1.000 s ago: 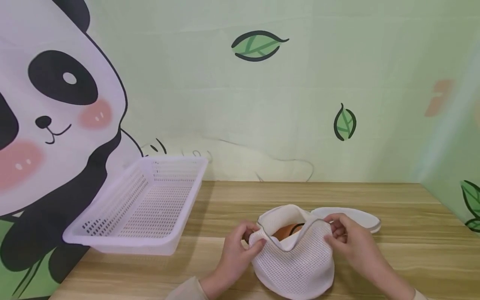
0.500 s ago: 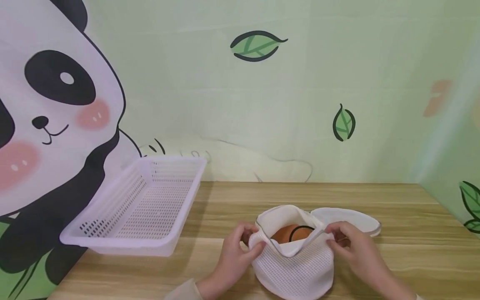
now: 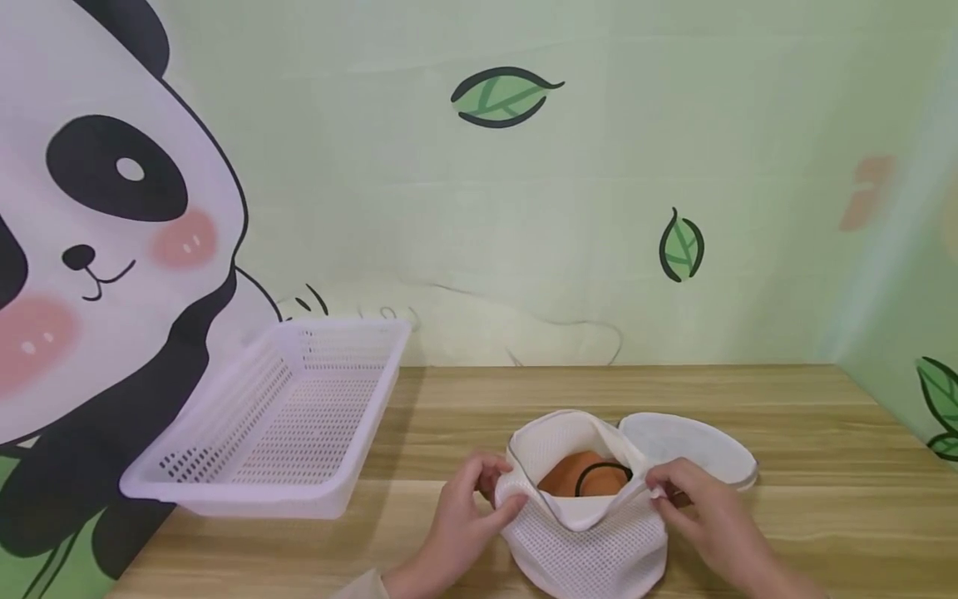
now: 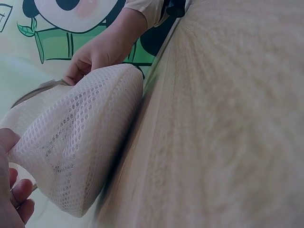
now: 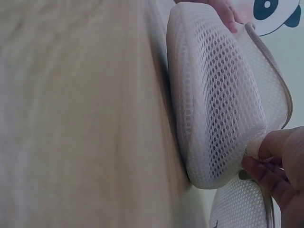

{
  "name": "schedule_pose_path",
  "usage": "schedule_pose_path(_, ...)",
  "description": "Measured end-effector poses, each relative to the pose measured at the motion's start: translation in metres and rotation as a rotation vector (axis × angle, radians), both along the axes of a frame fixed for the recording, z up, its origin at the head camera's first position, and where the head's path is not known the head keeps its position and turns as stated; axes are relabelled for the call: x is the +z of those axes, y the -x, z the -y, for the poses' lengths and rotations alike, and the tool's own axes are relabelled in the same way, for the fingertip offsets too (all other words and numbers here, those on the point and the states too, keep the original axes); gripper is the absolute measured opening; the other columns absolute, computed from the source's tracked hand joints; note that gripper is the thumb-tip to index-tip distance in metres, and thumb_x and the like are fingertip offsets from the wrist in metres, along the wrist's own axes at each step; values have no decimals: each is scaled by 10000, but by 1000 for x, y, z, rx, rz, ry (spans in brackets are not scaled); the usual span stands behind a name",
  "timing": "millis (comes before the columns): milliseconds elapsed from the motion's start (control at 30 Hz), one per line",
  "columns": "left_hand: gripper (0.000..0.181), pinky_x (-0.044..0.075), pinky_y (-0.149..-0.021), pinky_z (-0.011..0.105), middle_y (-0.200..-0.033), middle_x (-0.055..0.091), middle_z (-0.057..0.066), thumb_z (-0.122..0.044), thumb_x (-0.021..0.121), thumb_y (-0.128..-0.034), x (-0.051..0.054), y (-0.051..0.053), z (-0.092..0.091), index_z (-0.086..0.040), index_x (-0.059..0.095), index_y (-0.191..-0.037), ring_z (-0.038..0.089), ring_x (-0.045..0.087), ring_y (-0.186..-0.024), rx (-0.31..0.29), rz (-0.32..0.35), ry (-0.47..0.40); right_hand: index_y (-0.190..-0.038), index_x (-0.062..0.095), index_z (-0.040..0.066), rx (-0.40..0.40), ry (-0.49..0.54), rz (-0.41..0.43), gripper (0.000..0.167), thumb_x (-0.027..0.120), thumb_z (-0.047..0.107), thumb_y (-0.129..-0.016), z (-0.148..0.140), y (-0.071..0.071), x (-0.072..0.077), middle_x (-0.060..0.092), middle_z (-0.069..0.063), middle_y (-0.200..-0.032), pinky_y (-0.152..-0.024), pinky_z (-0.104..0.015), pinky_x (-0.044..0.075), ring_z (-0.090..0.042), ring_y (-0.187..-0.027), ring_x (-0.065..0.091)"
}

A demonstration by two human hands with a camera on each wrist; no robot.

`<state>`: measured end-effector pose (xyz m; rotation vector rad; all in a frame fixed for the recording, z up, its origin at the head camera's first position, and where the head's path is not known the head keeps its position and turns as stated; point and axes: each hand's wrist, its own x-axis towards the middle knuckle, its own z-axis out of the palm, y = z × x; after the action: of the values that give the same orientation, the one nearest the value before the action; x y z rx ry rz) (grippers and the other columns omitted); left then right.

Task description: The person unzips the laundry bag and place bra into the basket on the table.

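Observation:
A white mesh laundry bag (image 3: 591,557) with a zip edge stands on the table, its mouth spread. My left hand (image 3: 460,524) pinches the left side of the rim between thumb and fingers. On the right side, my right hand (image 3: 714,516) pinches the rim near the zip end. Inside lies an orange-brown thing (image 3: 557,478) with a black curved line; its kind cannot be made out. The round mesh lid (image 3: 684,445) is folded back to the right. In the right wrist view, the honeycomb mesh wall (image 5: 223,95) faces the camera.
A white plastic basket (image 3: 348,491) with slotted walls stands to the left of the bag. Behind the wooden table (image 3: 464,391) hangs a pale green backdrop (image 3: 569,233) printed with a panda and leaves.
The bag's front rim has dropped, and more of the orange-brown thing shows in the mouth. Both hands keep their pinch; the right one has moved slightly downward.

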<state>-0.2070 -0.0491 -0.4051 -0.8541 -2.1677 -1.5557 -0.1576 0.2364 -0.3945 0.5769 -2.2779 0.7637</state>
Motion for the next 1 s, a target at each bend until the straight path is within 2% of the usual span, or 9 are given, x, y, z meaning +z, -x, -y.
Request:
schedule_pose_path(200, 308, 501, -648, 195, -787, 562, 18, -87, 768, -774, 1, -2, 2, -69, 588, -1024, -12, 494, -712, -8, -35, 12, -902, 624, 132, 12, 9, -21, 373, 739, -134, -667, 1, 0, -6, 603, 77, -830, -629, -73, 471, 87, -781, 528)
schedule_pose_path(267, 311, 503, -661, 200, -791, 564, 22, -101, 768, -780, 3, -2, 4, -70, 590, -1033, -8, 496, -716, -13, -49, 15, -907, 625, 129, 18, 11, -25, 325, 740, -99, -705, 1, 0, -7, 606, 57, -824, -634, -70, 470, 85, -783, 528)
schedule_pose_path(300, 314, 504, -669, 204, -791, 564, 23, -109, 768, -782, 4, -2, 4, -72, 592, -1039, -2, 498, -718, -16, -57, 18, -909, 625, 130, 25, 15, -30, 255, 729, -49, -759, 1, 1, -7, 610, 44, -822, -638, -67, 467, 84, -784, 529)
schedule_pose_path(467, 330, 497, -712, 221, -841, 557, 34, -127, 767, -791, 8, -1, 9, -88, 592, -1068, 96, 521, -748, -27, -94, 28, -912, 622, 124, 21, 21, -47, 296, 736, -79, -730, 2, 2, -8, 609, 47, -830, -640, -57, 460, 78, -780, 535)
schedule_pose_path(533, 328, 493, -716, 228, -877, 559, 37, -124, 762, -795, 9, -1, 10, -90, 588, -1072, 142, 534, -775, -21, -113, 28, -911, 624, 126, 5, 18, -45, 402, 744, -152, -647, 3, 1, -8, 608, 57, -833, -631, -66, 467, 78, -778, 539)
schedule_pose_path(667, 326, 492, -715, 246, -954, 582, 58, -95, 753, -795, 13, -1, 12, -62, 582, -1070, 177, 550, -823, 4, -161, 12, -914, 628, 131, -1, 25, -37, 392, 749, -143, -661, 3, 2, -10, 610, 58, -834, -603, -107, 489, 77, -780, 542)
schedule_pose_path(800, 332, 492, -728, 253, -987, 584, 70, -75, 748, -788, 20, 0, 13, -72, 575, -1071, 173, 547, -855, 21, -206, 8, -912, 631, 133, -12, 28, -28, 380, 754, -131, -668, 2, 3, -10, 609, 74, -833, -586, -137, 502, 81, -774, 533)
schedule_pose_path(1000, 348, 496, -727, 259, -953, 580, 52, -73, 755, -776, 34, 4, 10, -93, 577, -1074, 173, 542, -854, 13, -269, 35, -910, 636, 120, -29, 40, -5, 367, 753, -127, -666, 1, 1, -11, 614, 70, -842, -576, -159, 509, 87, -768, 527)
